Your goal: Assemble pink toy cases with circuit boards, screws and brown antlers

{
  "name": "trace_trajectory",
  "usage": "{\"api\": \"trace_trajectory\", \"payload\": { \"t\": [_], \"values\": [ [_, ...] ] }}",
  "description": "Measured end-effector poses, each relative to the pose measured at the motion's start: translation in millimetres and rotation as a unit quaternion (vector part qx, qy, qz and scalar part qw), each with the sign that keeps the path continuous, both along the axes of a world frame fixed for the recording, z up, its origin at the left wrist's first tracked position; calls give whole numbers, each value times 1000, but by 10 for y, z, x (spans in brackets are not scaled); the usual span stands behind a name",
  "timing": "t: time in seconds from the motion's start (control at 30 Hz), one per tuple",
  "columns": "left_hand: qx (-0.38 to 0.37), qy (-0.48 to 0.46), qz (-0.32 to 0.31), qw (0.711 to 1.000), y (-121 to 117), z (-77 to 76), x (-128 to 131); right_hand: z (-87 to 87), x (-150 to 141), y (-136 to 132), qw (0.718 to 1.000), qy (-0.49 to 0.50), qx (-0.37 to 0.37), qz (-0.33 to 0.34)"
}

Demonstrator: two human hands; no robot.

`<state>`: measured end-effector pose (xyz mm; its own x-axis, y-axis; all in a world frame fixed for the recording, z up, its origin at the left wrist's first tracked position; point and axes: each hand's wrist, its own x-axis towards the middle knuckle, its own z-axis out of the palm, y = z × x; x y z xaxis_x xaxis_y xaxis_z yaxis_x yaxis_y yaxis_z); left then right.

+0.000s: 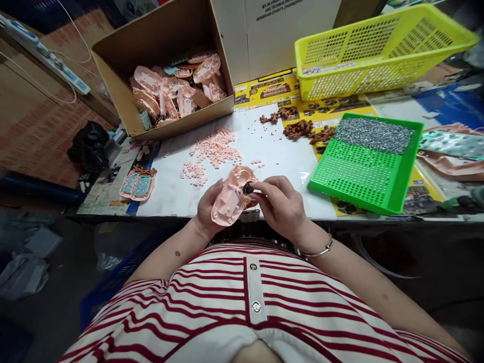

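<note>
My left hand is closed round the side of a pink plastic shell, holding it tilted above the table's front edge with its hollow inner side up. Between the thumb and fingers of my right hand is a small round black part, pinched at the shell's right side. It looks like a little speaker, with thin wires near it. Below my right fingers hangs a dark rectangular piece, whose kind I cannot make out. Small pink pieces lie scattered on the white sheet beyond my hands.
An open cardboard box holds many pink shells. A green tray contains silvery screws. Behind it stands a yellow basket. Brown parts lie mid-table. Pink shells with grey-green pieces sit at left, and a larger shell at right.
</note>
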<state>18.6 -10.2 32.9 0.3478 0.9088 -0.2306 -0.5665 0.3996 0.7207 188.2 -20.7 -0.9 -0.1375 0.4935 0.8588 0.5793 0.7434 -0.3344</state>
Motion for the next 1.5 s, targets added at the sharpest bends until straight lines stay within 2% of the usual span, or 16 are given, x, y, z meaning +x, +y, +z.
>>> {"api": "trace_trajectory", "payload": {
  "t": [0.1,0.3,0.47,0.67,0.9,1.07,1.3,1.4,1.5],
  "values": [
    [-16,5,19,1000,17,-2,14,2,6,-1,1000,-12,24,-6],
    [13,4,-35,999,-13,-12,14,-19,-27,30,999,32,-25,-23],
    [44,32,-52,997,-20,-14,9,-8,-27,21,999,36,-19,-25],
    [14,12,-49,999,24,-56,16,3,-2,5,999,13,8,-33],
    [15,21,-69,997,9,-16,32,-37,34,44,1000,2,-11,-7],
    [21,41,-82,996,31,-73,27,-5,46,44,996,-73,-2,-46],
    [51,64,-59,995,9,-66,75,79,0,-23,982,-146,11,-121],
    [54,79,-37,995,-9,-31,109,79,-19,-33,983,-138,-12,-120],
    [35,67,-22,997,-3,-18,129,56,-22,-11,991,-86,-59,-83]
  ]
}}
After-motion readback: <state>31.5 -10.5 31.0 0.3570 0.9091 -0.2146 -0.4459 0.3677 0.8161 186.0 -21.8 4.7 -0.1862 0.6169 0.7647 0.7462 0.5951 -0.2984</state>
